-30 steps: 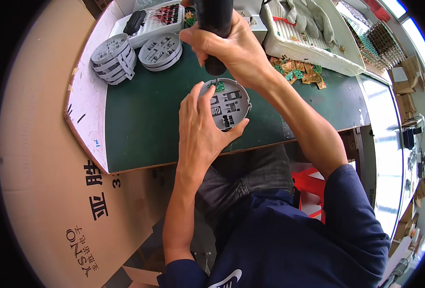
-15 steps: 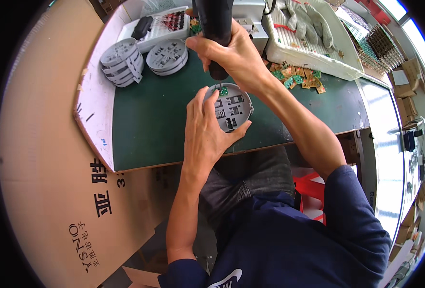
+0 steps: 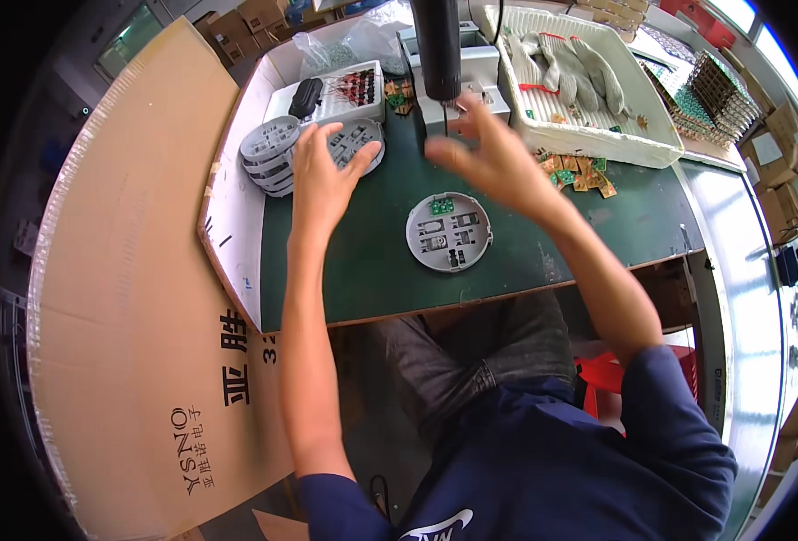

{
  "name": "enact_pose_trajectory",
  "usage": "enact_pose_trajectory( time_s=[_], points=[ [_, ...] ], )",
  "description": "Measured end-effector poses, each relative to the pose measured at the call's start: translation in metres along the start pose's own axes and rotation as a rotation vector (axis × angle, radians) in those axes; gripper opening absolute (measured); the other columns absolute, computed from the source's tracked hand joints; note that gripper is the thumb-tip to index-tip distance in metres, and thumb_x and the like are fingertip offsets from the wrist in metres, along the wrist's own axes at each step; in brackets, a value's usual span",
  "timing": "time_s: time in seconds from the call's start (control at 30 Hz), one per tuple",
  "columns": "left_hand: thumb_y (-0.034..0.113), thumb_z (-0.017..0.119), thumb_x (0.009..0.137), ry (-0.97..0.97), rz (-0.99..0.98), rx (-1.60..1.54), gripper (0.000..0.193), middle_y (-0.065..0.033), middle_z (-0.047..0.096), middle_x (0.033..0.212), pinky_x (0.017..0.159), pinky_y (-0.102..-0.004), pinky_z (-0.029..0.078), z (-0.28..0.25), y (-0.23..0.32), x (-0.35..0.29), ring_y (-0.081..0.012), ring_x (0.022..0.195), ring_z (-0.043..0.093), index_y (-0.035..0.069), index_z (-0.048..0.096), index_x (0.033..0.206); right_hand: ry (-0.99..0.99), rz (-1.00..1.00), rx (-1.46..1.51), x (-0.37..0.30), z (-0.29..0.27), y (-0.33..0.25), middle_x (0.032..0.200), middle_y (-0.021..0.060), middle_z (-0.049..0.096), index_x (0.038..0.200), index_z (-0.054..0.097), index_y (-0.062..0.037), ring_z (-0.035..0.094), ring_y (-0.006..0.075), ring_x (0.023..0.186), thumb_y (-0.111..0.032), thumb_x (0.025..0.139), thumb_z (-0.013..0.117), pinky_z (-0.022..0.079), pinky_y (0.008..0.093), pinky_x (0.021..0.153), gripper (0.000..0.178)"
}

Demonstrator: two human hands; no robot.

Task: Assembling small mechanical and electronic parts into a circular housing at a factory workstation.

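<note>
A: What is shown at the left?

B: Stacked grey round plastic housings (image 3: pixel 269 167) are set on the dark green tabletop (image 3: pixel 363 261). Just beside them, the left hand (image 3: pixel 320 191) is held with thumb and fingers wide apart. Part of a second pile of grey round plastic housings (image 3: pixel 358 135) is covered from view by it; whether contact is made cannot be told. Behind, a white foam tray (image 3: pixel 337 110) is seen.

A: And in the middle?

B: A single grey round plastic housing (image 3: pixel 449 232) is laid flat near the front edge, between the forearms, with a small green circuit board (image 3: pixel 442 206) seated at its far side. Beyond it, a black cylindrical tool (image 3: pixel 437 50) is held upright.

A: Farther right?

B: The right hand (image 3: pixel 498 160) is blurred, its thumb and fingers spread near the tool's lower end. Beside it, loose green and tan boards (image 3: pixel 583 176) are scattered.
</note>
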State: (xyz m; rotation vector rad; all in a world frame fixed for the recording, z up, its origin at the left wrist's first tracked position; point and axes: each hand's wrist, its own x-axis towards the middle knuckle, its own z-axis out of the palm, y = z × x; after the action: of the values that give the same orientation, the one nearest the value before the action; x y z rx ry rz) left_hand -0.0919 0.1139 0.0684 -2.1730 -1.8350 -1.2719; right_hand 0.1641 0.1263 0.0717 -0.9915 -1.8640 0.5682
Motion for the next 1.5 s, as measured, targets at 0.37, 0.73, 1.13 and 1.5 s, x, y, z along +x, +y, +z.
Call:
enact_pose_trajectory(
  time_s=[0.37, 0.73, 1.13, 1.5],
  points=[
    [0.06, 0.08, 0.076, -0.354, -0.19, 0.344, 0.085, -0.0302, 0.067, 0.125, 0.103, -0.0459, 0.049, 0.049, -0.009, 0.072, -0.0433, 0.12, 0.063, -0.006, 0.063, 0.127, -0.063, 0.104, 0.182, -0.067, -0.064, 0.023, 0.122, 0.0167, 0.07, 0.145, 0.056, -0.0083, 0.066, 0.0219, 0.11, -0.009, 0.081, 0.084, 0.051, 0.0356, 0.095, 0.07],
    [0.032, 0.083, 0.079, -0.333, 0.13, 0.061, 0.062, -0.0299, 0.048, 0.146, 0.114, -0.0507, 0.038, 0.062, 0.088, -0.042, -0.0452, 0.134, 0.046, 0.005, 0.057, 0.128, 0.373, 0.597, -1.462, -0.233, -0.4, 0.166, 0.116, 0.0151, 0.066, 0.135, 0.068, -0.0198, 0.062, 0.0296, 0.106, -0.025, 0.095, 0.075, 0.053, 0.0443, 0.086, 0.041],
    [0.041, 0.09, 0.075, -0.301, 0.08, -0.104, 0.096, -0.0263, 0.049, 0.148, 0.112, -0.0499, 0.041, 0.072, 0.1, -0.067, -0.0442, 0.135, 0.046, -0.001, 0.044, 0.148, 0.11, 0.235, -0.768, -0.079, -0.193, 0.129, 0.096, 0.0168, 0.071, 0.107, 0.068, -0.0009, 0.068, 0.0371, 0.095, -0.033, 0.1, 0.067, 0.053, 0.0455, 0.082, 0.033],
    [0.028, 0.093, 0.071, -0.16, 0.057, -0.286, 0.099, -0.0216, 0.047, 0.149, 0.113, -0.0481, 0.043, 0.051, 0.079, -0.107, -0.0388, 0.136, 0.047, 0.002, 0.042, 0.151, 0.326, 0.31, -0.594, -0.088, -0.155, 0.101, 0.095, 0.0149, 0.075, 0.109, 0.065, -0.002, 0.073, 0.0265, 0.089, -0.02, 0.102, 0.065, 0.054, 0.0353, 0.074, 0.019]
  ],
)
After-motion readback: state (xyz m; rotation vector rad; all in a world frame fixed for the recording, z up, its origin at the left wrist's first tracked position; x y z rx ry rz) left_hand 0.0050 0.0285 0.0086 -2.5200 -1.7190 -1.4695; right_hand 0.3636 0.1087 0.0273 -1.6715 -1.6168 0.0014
